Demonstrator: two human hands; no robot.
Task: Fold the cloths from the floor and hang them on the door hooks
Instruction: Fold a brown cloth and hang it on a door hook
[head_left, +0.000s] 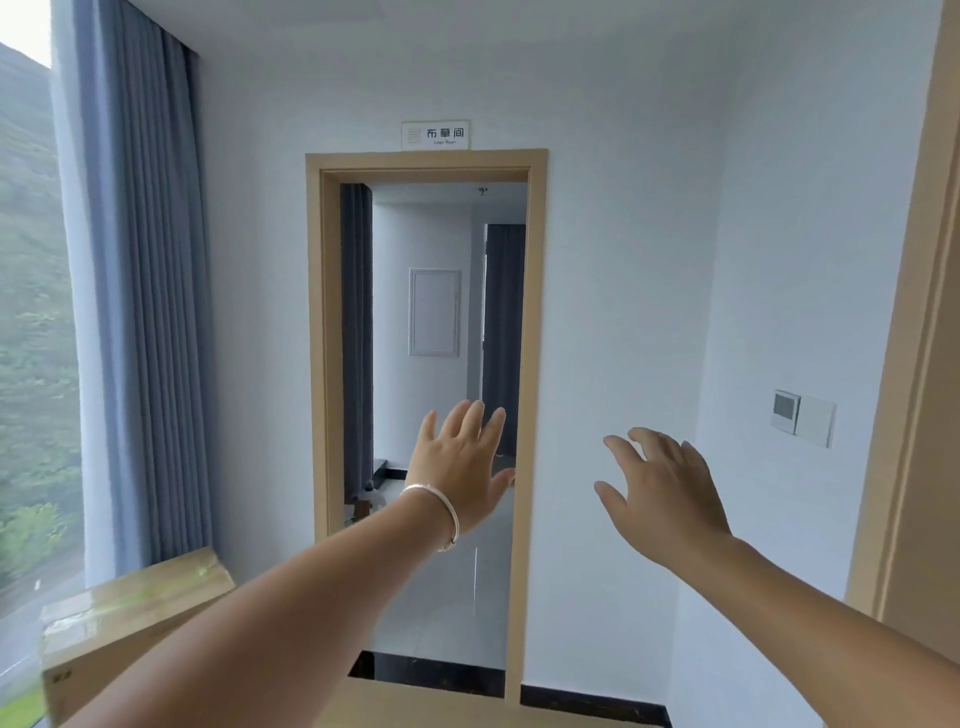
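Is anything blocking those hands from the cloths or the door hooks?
Cannot tell: neither cloths nor hooks are in view. The left hand and right hand are raised, empty, before an open doorway, with nothing visible between hands and opening.

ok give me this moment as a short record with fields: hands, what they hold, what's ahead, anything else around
left hand: raised, fingers straight and spread, silver bangle on the wrist
right hand: raised, fingers relaxed and spread
held: nothing in either hand
ahead: open doorway with light wooden frame, small white sign above it
left side: blue-grey curtain by a window, brown cardboard box below
right wall: white wall switch panel
cloths: none in view
door hooks: none in view
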